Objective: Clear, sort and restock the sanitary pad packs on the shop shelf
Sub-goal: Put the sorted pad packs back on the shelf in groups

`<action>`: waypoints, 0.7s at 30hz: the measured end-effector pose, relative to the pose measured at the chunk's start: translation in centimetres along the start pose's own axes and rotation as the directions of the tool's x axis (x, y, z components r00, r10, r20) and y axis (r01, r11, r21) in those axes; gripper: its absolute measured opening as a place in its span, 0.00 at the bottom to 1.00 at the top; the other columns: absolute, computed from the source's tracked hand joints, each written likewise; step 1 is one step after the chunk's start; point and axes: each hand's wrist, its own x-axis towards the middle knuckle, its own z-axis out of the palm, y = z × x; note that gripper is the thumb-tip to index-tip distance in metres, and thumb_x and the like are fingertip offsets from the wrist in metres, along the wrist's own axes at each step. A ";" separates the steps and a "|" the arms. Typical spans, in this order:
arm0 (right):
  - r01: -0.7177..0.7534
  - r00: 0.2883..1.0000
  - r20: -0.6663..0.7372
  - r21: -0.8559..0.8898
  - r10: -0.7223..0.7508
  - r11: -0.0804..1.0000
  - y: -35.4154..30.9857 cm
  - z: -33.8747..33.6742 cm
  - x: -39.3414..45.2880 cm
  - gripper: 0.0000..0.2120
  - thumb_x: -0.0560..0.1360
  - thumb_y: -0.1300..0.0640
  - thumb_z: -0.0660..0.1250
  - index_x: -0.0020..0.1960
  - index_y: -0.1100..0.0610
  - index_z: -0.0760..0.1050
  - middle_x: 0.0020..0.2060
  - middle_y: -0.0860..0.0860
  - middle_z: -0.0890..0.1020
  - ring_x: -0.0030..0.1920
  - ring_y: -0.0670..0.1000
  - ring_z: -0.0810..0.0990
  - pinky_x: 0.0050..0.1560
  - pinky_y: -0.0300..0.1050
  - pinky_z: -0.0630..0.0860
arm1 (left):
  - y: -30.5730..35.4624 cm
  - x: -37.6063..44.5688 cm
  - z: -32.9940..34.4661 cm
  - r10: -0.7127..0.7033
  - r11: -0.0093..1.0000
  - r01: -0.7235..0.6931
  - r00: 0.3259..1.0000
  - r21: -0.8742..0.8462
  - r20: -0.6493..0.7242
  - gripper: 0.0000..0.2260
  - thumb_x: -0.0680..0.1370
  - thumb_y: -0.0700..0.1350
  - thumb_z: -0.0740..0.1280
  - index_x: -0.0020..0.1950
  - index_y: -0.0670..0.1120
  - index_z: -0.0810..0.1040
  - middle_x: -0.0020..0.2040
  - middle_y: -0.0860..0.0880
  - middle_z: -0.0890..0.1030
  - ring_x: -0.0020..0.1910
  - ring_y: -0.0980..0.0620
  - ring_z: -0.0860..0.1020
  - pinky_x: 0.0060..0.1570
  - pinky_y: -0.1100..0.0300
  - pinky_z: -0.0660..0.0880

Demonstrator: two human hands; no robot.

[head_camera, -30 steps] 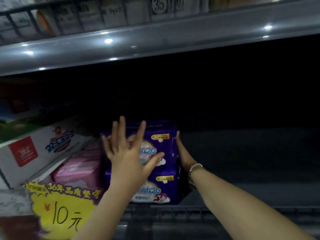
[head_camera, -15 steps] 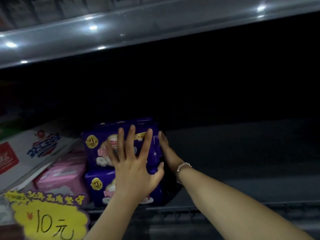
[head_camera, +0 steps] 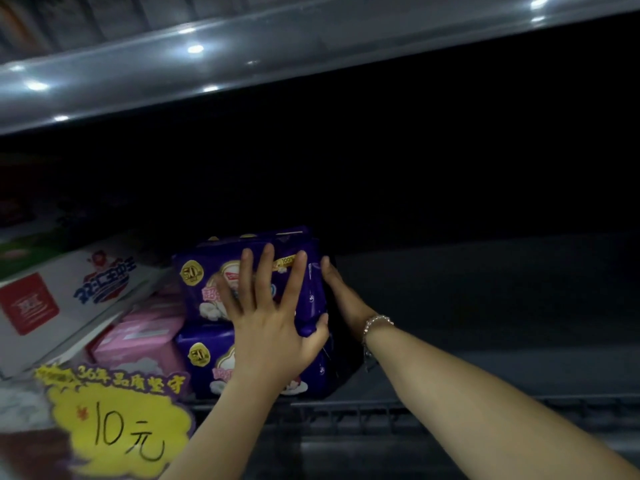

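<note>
There, two stacked purple packs (head_camera: 204, 292), yellow roundels, cloud prints.

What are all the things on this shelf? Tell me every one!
purple packs: two in front, purple, stacked mid-shelf; more may sit behind
pink pack: at least one, pink, left of the purple packs
box: one, white with red and blue print, far left, tilted
price sign: one, yellow, at the shelf's front left
upper shelf: one, grey, overhead
bracelet: one, silvery, right wrist
hands: left hand flat on the packs' front; right hand flat against their right side
</note>
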 end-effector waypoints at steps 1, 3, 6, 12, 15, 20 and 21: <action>-0.002 1.000 0.000 0.007 0.002 1.000 0.0 0.0 -0.1 0.46 0.64 0.23 0.51 0.78 0.40 0.49 0.78 0.48 0.56 0.76 0.53 0.58 0.74 0.56 0.56 | 0.0 -0.1 0.0 -0.002 1.000 0.002 1.000 0.006 0.004 0.40 0.69 0.64 0.61 0.77 0.54 0.51 0.76 0.40 0.56 0.76 0.35 0.52 0.70 0.32 0.46; -0.005 1.000 -0.011 0.015 0.006 1.000 -0.3 0.1 -0.3 0.45 0.65 0.23 0.51 0.78 0.40 0.51 0.77 0.48 0.58 0.75 0.53 0.60 0.75 0.56 0.56 | 0.0 -0.2 -0.1 -0.017 1.000 0.016 0.999 0.009 0.030 0.41 0.69 0.66 0.60 0.78 0.55 0.49 0.77 0.41 0.54 0.76 0.36 0.51 0.70 0.33 0.44; -0.006 0.999 -0.053 0.002 0.006 1.000 -0.9 0.3 -1.4 0.43 0.67 0.24 0.51 0.78 0.41 0.53 0.77 0.48 0.60 0.75 0.53 0.61 0.75 0.57 0.57 | 0.2 -0.6 -0.6 -0.042 0.999 0.043 0.996 -0.007 0.083 0.42 0.71 0.68 0.58 0.79 0.56 0.44 0.78 0.40 0.52 0.77 0.36 0.48 0.70 0.33 0.45; -0.023 0.987 -0.159 -0.048 0.015 0.999 -3.2 0.8 -5.7 0.34 0.76 0.30 0.46 0.78 0.45 0.52 0.77 0.47 0.58 0.76 0.51 0.58 0.73 0.48 0.55 | 1.5 -1.6 -4.2 -0.103 0.988 0.122 0.977 -0.091 0.186 0.34 0.75 0.64 0.56 0.78 0.52 0.53 0.78 0.41 0.55 0.76 0.38 0.53 0.69 0.32 0.55; 0.072 0.980 -0.177 -0.095 -0.088 0.993 -3.5 0.9 -10.2 0.30 0.78 0.35 0.50 0.77 0.45 0.55 0.75 0.46 0.62 0.73 0.48 0.62 0.65 0.41 0.58 | 2.7 -3.1 -6.8 -0.179 0.962 0.219 0.958 -0.166 0.225 0.30 0.78 0.60 0.54 0.78 0.53 0.52 0.78 0.41 0.56 0.76 0.42 0.53 0.70 0.36 0.54; 0.218 0.960 -0.133 -0.192 -0.246 0.957 -1.1 2.0 -17.5 0.28 0.78 0.41 0.62 0.75 0.46 0.62 0.73 0.46 0.67 0.64 0.39 0.70 0.60 0.33 0.66 | 5.1 -7.4 -12.4 -0.272 0.883 0.367 0.907 -0.291 0.321 0.30 0.78 0.61 0.50 0.78 0.51 0.55 0.77 0.42 0.56 0.75 0.42 0.55 0.72 0.39 0.53; 0.235 0.957 -0.120 -0.207 -0.263 0.950 -0.4 2.4 -18.6 0.28 0.77 0.42 0.63 0.75 0.46 0.64 0.72 0.46 0.68 0.62 0.37 0.71 0.59 0.32 0.67 | 5.5 -8.4 -13.4 -0.291 0.863 0.398 0.895 -0.310 0.338 0.31 0.77 0.61 0.50 0.78 0.51 0.56 0.77 0.43 0.56 0.75 0.42 0.55 0.72 0.40 0.54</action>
